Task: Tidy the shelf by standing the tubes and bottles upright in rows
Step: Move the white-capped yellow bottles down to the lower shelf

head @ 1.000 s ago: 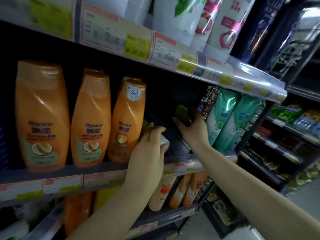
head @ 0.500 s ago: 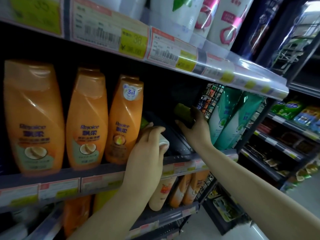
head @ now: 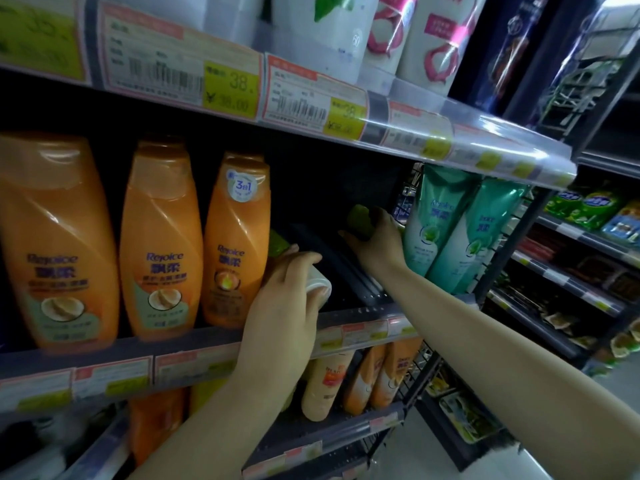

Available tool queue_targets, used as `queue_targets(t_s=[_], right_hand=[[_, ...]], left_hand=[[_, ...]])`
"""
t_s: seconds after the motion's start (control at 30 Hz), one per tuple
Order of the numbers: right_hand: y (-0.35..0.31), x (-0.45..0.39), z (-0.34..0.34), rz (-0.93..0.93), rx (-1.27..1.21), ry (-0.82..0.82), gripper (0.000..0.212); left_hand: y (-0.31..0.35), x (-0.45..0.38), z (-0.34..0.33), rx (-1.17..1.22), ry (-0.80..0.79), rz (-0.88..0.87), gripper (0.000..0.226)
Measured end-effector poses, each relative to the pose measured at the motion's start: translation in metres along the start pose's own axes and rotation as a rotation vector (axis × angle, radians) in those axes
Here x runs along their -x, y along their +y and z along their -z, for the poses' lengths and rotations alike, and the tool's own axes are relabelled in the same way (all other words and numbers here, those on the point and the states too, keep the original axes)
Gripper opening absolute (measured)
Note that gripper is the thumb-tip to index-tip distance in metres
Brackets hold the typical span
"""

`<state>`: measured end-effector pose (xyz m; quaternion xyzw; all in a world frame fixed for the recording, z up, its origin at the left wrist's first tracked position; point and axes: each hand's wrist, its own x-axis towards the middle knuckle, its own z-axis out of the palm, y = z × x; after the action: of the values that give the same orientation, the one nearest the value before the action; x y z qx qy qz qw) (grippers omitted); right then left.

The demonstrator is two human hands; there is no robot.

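Here, the step in hand appears to be the gathering of two small items from the dark gap in the middle shelf (head: 349,315), between the orange shampoo bottles (head: 162,244) on the left and the teal tubes (head: 450,230) on the right. A tube with a white cap (head: 317,284) and a green end (head: 277,242) is grasped by the left hand (head: 284,313), its fingers curled over the cap near the shelf's front edge, just beside the third orange bottle (head: 237,244); the tube is tilted, cap toward the camera, and whether it rests on the shelf cannot be told. Deeper in the gap, a small green object (head: 360,220), probably the end of another tube, is clasped by the right hand (head: 377,244), close to the nearest teal tube; its lower part is hidden by the fingers and the picture is blurred there. Neither item is yet stood upright. For the next move, each tube would probably have to be turned onto its flat cap and set in the bare stretch of shelf, in line with the standing rows, without the neighbours being knocked. The orange bottles are seen upright in a row, glossy, with labels forward; the teal tubes lean slightly to the left against each other. The white-capped tube seems light and smooth, and it may tip easily when released.
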<state>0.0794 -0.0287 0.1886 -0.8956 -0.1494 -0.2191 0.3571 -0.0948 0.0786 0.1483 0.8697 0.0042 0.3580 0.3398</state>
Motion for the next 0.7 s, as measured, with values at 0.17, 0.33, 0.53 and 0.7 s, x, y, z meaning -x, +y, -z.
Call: queue_targets(t_s=[0.17, 0.33, 0.53, 0.7], right_hand=[[0.002, -0.007, -0.011, -0.046, -0.051, 0.009, 0.073], [0.008, -0.017, -0.017, -0.047, 0.035, 0.017, 0.075], [0.008, -0.028, -0.025, -0.058, 0.118, -0.004, 0.073], [0.013, -0.037, -0.028, -0.088, 0.164, 0.007, 0.070]], left_hand=[[0.000, 0.000, -0.001, -0.006, 0.005, 0.001, 0.044], [0.000, -0.001, -0.002, 0.032, 0.027, 0.006, 0.043], [0.000, -0.001, -0.002, 0.073, 0.040, 0.012, 0.044], [-0.002, -0.001, -0.005, 0.103, 0.040, 0.010, 0.043]])
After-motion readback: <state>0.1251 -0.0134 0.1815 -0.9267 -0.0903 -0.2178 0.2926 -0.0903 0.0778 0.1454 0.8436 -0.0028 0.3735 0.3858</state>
